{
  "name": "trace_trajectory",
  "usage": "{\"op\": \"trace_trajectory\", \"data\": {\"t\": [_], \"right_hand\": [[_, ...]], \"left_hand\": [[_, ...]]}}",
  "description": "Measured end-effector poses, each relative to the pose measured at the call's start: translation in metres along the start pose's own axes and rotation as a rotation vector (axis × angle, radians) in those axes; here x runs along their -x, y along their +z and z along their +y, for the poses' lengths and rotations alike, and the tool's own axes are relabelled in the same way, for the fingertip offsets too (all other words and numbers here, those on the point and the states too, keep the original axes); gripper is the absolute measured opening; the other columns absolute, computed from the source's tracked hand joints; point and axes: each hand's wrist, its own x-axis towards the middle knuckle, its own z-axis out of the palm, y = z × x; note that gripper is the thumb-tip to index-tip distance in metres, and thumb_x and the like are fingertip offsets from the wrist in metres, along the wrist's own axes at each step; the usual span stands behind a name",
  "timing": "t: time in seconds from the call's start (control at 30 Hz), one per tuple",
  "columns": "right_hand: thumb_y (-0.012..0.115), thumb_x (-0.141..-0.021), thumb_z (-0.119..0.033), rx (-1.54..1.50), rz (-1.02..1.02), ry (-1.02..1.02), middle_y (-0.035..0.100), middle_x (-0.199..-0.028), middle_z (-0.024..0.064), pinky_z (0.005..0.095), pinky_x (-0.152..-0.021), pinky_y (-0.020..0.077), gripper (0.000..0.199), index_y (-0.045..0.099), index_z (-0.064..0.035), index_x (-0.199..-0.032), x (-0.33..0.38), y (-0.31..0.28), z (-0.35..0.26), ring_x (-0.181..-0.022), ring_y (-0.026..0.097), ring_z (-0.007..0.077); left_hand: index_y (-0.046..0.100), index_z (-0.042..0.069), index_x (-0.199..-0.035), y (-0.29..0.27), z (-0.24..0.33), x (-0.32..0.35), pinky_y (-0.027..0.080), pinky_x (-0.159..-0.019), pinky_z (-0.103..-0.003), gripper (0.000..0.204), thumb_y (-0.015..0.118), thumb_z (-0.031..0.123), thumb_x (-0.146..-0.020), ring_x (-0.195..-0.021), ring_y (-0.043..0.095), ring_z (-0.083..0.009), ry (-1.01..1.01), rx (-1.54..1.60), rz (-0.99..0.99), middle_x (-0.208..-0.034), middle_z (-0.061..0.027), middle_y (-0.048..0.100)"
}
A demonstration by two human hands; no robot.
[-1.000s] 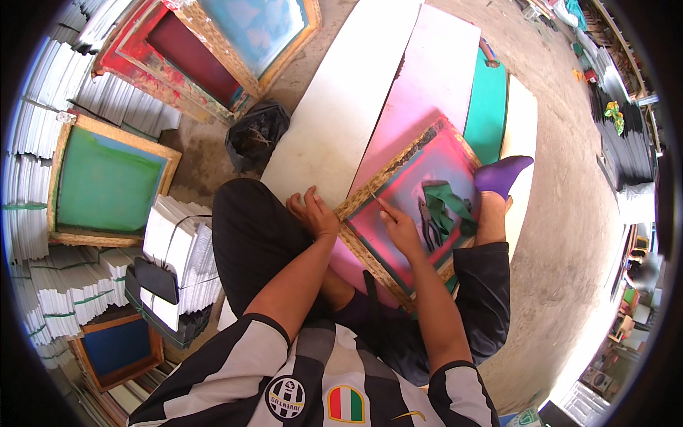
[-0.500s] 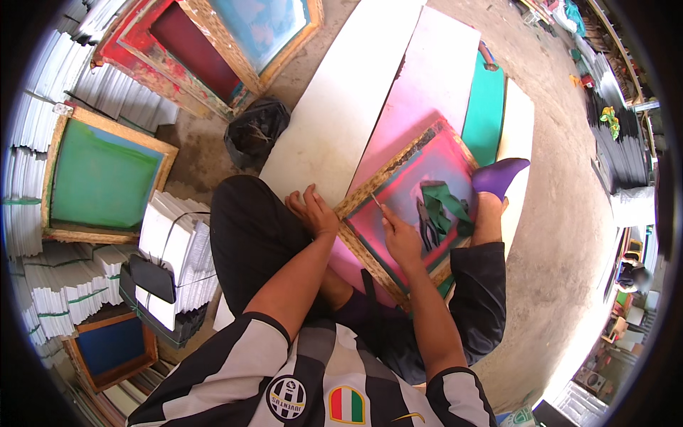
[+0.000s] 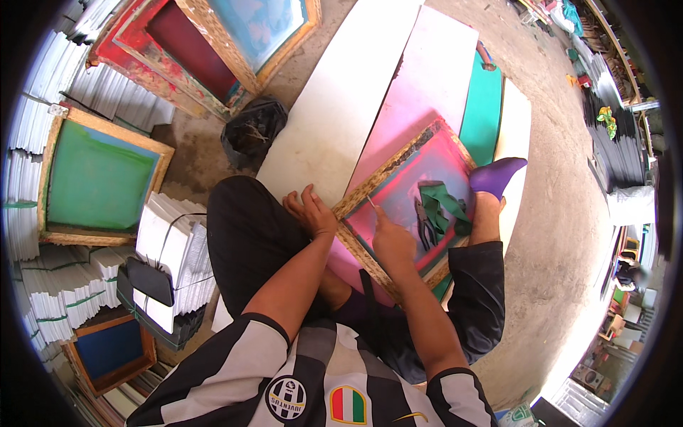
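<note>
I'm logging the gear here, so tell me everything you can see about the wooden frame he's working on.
The frame is a rectangular wooden screen, its wood worn and paint-speckled, its mesh stained pink and teal. It lies flat on a pink board, skewed in the picture. The left hand grips its near corner; the right hand rests on the mesh, pinching something thin. Pliers and a green strap lie on the mesh.

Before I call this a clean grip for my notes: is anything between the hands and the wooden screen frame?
Nothing visible. The left hand grips the wooden screen frame at its near corner. The right hand rests over the mesh, pinching a small thin tool.
</note>
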Motion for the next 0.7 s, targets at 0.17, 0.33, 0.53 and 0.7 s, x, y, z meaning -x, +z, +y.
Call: {"op": "trace_trajectory", "data": {"t": [0.17,0.33,0.53,0.7], "right_hand": [[0.045,-0.105,-0.026,-0.107,0.038,-0.059,0.073,-0.101,0.0233,0.0559,-0.081,0.0556,0.051,0.045,-0.0209,-0.155,-0.008,0.022,0.004,-0.093,0.072,0.0424],[0.047,-0.105,-0.026,-0.04,-0.047,-0.03,0.073,-0.105,0.026,0.0511,-0.087,0.0561,0.049,0.049,-0.0188,-0.153,-0.005,0.013,0.004,-0.101,0.071,0.0422],[0.058,-0.103,-0.025,-0.64,0.346,-0.3,0.074,-0.098,0.0231,0.0512,-0.079,0.0568,0.043,0.058,-0.0205,-0.145,-0.027,0.073,0.045,-0.087,0.071,0.0454],[0.06,-0.102,-0.029,-0.461,0.266,-0.232,0.074,-0.098,0.0212,0.0509,-0.077,0.0562,0.043,0.059,-0.0272,-0.145,-0.028,0.075,0.041,-0.084,0.072,0.0428]], "left_hand": [[0.066,0.012,-0.122,-0.004,0.005,0.002,0.03,-0.116,-0.061,0.025,0.052,0.018,-0.102,-0.138,0.033,-0.0465,0.012,-0.03,-0.014,-0.136,-0.0223,0.043],[0.067,0.013,-0.122,0.002,-0.006,0.0,0.03,-0.116,-0.061,0.025,0.052,0.018,-0.102,-0.138,0.033,-0.0458,0.015,-0.037,0.019,-0.137,-0.0225,0.043],[0.068,0.014,-0.122,0.002,0.003,0.001,0.031,-0.116,-0.059,0.026,0.052,0.019,-0.102,-0.138,0.034,-0.0454,0.018,-0.053,0.001,-0.137,-0.0209,0.043],[0.07,0.013,-0.118,-0.001,0.001,-0.002,0.035,-0.111,-0.056,0.028,0.049,0.025,-0.104,-0.133,0.039,-0.0421,0.038,-0.069,0.044,-0.133,-0.0207,0.047]]}}
